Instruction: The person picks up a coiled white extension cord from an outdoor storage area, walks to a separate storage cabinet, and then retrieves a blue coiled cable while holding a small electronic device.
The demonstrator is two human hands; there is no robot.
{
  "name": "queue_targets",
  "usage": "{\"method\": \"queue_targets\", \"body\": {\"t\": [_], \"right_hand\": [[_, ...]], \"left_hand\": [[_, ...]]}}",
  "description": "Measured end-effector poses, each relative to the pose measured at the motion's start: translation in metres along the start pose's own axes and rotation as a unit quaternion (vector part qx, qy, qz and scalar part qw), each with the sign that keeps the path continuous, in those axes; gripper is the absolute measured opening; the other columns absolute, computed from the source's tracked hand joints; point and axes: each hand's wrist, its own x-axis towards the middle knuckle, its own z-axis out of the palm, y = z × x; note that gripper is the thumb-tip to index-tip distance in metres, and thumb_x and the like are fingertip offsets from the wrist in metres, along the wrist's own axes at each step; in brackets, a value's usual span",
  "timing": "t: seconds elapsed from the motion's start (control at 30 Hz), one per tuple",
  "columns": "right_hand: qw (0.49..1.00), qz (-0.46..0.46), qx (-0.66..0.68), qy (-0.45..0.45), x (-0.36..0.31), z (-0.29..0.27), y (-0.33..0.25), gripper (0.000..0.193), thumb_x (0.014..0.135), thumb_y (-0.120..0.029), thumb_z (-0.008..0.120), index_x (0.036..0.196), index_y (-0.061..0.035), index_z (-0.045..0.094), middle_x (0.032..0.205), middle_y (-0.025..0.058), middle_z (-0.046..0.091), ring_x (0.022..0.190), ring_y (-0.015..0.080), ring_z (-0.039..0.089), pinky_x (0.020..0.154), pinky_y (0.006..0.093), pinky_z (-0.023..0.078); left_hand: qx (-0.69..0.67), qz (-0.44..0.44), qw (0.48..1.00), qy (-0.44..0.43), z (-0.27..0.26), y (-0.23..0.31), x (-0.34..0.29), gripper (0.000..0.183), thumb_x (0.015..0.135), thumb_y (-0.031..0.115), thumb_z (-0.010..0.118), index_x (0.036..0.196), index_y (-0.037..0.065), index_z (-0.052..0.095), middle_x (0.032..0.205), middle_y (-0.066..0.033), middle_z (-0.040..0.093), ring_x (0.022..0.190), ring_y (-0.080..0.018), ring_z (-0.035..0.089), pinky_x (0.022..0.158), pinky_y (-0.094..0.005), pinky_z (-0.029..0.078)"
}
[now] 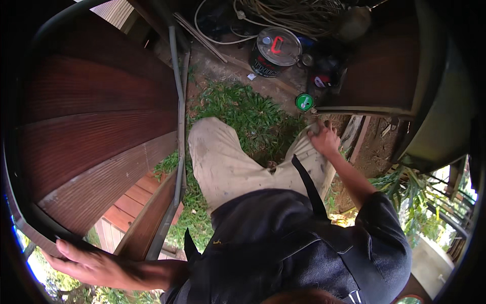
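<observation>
My left hand (pixel 88 266) is at the lower left, against the near corner of a large dark-brown panel (pixel 101 126) of grooved wooden boards. Its thumb and fingers are stretched out along the panel's dark edge; the fingertips are partly hidden. My right hand (pixel 326 139) rests on my right knee, over the beige, paint-spotted trousers (pixel 228 172). Its fingers are curled in around a small greyish thing whose kind I cannot make out. Just beyond that hand is a small round green-topped can (pixel 304 102).
A large round tin (pixel 277 50) with a red handle on its lid stands ahead, beside coiled cable (pixel 288 12). Grass (pixel 248 109) covers the ground before my knees. A grey metal pipe (pixel 178 86) runs along the left panel; another brown panel (pixel 379 71) is at the right.
</observation>
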Motion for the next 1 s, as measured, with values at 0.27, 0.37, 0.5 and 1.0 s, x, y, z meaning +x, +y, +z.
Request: {"method": "queue_targets", "body": {"t": [0.27, 0.37, 0.5, 1.0], "right_hand": [[0.983, -0.171, -0.066, 0.015, 0.074, 0.057, -0.055, 0.062, 0.093, -0.052, 0.052, 0.148, -0.0228, 0.053, 0.154, 0.0168, 0.047, 0.146, 0.0442, 0.036, 0.113, 0.0684, 0.032], [0.965, -0.249, -0.051, -0.071, 0.039, 0.041, -0.064, 0.057, 0.093, -0.049, 0.052, 0.144, -0.0241, 0.058, 0.151, 0.0111, 0.053, 0.145, 0.0447, 0.036, 0.111, 0.078, 0.025], [0.954, -0.257, -0.113, -0.102, 0.044, 0.039, -0.073, 0.056, 0.096, -0.05, 0.048, 0.144, -0.0229, 0.058, 0.151, 0.0132, 0.052, 0.147, 0.0464, 0.034, 0.109, 0.083, 0.021], [0.958, -0.262, -0.097, -0.058, 0.077, 0.066, -0.078, 0.049, 0.094, -0.043, 0.052, 0.134, -0.0197, 0.066, 0.149, 0.0075, 0.055, 0.151, 0.0386, 0.031, 0.112, 0.0819, 0.013]], "left_hand": [[-0.064, 0.069, 0.996, -0.005, -0.012, 0.001, 0.011, 0.067, 0.106, 0.049, 0.05, 0.147, -0.004, 0.045, 0.147, -0.0293, 0.05, 0.137, -0.0426, 0.048, 0.114, -0.0459, 0.038], [-0.067, 0.102, 0.992, 0.011, 0.004, 0.0, 0.009, 0.064, 0.106, 0.046, 0.052, 0.146, -0.003, 0.047, 0.149, -0.0271, 0.048, 0.138, -0.0416, 0.047, 0.114, -0.0463, 0.037], [-0.032, 0.112, 0.993, 0.027, 0.01, 0.001, 0.004, 0.065, 0.106, 0.046, 0.05, 0.148, -0.003, 0.046, 0.151, -0.0256, 0.047, 0.141, -0.0403, 0.043, 0.116, -0.0461, 0.034], [0.12, -0.135, 0.977, 0.111, 0.022, 0.033, 0.016, 0.083, 0.092, 0.079, 0.048, 0.135, 0.01, 0.063, 0.118, -0.0161, 0.073, 0.109, -0.036, 0.068, 0.096, -0.0463, 0.052]]}}
